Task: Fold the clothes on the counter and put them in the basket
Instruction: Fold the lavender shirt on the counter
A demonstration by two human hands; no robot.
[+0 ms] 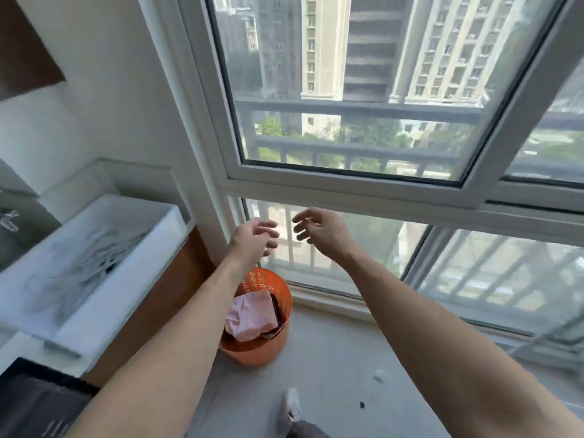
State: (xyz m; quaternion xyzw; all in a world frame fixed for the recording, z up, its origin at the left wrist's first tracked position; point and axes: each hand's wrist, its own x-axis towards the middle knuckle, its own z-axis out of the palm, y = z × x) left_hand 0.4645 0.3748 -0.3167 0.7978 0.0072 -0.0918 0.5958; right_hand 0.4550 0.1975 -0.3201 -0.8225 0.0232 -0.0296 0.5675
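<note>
A dark garment (34, 406) lies on the table (15, 349) at my near left. I cannot tell its fold state, and I judge it still to be processed. Further out, the orange basket (252, 355) stands on the floor (331, 358), holding a pink garment (249, 314) over darker items. Beyond it, my left hand (252, 238) and right hand (319, 232) hang raised before the window (347, 181), fingers relaxed, grasping nothing.

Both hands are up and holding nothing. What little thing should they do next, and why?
Probably reach down left for the dark cloth, which looks like the next thing to fold: the left hand and right hand hold nothing, and pink cloth already sits in the orange basket.
</note>
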